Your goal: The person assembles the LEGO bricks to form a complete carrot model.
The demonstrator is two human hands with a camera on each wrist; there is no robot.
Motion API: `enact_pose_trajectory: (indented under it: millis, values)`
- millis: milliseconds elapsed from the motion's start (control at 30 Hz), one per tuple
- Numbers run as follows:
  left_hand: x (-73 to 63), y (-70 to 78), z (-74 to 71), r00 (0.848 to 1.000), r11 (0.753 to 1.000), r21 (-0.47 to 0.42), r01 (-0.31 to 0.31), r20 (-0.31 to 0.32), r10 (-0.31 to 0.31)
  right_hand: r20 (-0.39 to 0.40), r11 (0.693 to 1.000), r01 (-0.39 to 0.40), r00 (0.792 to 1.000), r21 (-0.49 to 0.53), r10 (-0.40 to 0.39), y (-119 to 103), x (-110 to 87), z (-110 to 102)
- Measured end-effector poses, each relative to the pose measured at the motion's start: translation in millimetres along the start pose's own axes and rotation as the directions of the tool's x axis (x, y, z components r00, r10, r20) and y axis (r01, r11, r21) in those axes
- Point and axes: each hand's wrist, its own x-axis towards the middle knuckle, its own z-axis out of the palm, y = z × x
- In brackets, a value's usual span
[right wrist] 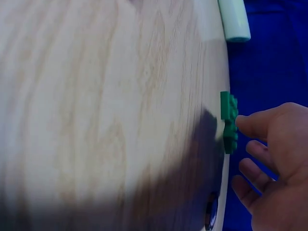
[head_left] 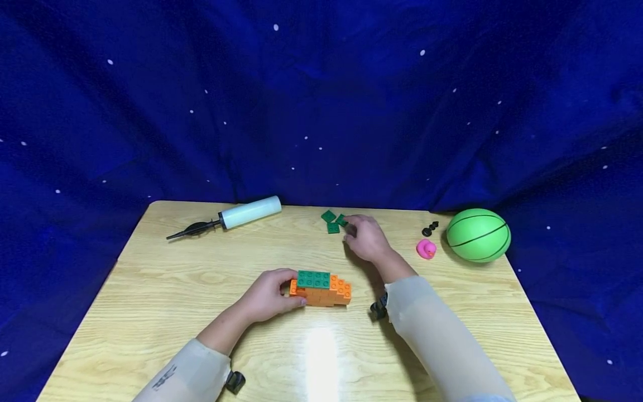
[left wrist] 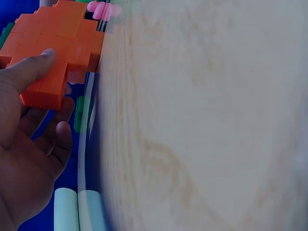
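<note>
My left hand [head_left: 268, 296] grips the left end of an orange brick build [head_left: 321, 297], its thumb on the near face. A green eight-stud brick [head_left: 313, 279] sits on top of that build. Its stepped orange side shows large in the left wrist view, under the thumb. Farther back, my right hand [head_left: 369, 240] reaches to a small group of loose green bricks. One fingertip is right at the rightmost green brick [head_left: 341, 220], while the thumb stands apart from it. Beside it lie a green studded brick [head_left: 333, 228] and another green piece [head_left: 329, 216].
A hand pump [head_left: 251, 212] with a black nozzle end lies at the back left. On the right are a pink rubber duck [head_left: 426, 249], a small black piece [head_left: 430, 228] and a green ball [head_left: 478, 235]. A blue curtain [head_left: 321, 100] hangs behind the wooden table [head_left: 150, 312].
</note>
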Motion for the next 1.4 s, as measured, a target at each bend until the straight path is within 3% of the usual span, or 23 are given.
enact_pose_trajectory:
  millis: [267,600,767,1067,1400]
  values:
    - [-1.0,2.6,1.9,1.0,1.0,0.01,0.022,-0.001,-0.022,0.007,0.994,0.006,1.0,-0.11,-0.006,7.5,14.1,3.0]
    - [2.4,6.0,3.3,1.0,1.0,0.026,-0.002,0.009,0.001,0.048,0.981,-0.114,0.991,-0.155,0.123,14.1,19.5,4.0]
    - [1.7,5.8,3.3,1.0,1.0,0.028,0.004,0.005,-0.005,0.032,0.981,-0.109,0.993,-0.161,0.115,14.0,20.5,5.8]
    - [-1.0,4.8,1.3,1.0,1.0,0.027,0.001,-0.012,-0.001,-0.011,0.992,-0.077,0.997,-0.096,0.076,18.9,16.8,13.7]
    - [-2.3,-0.2,0.6,1.0,1.0,0.017,0.0,-0.019,0.0,-0.026,1.0,-0.009,1.0,0.006,0.009,13.1,-6.4,7.0]
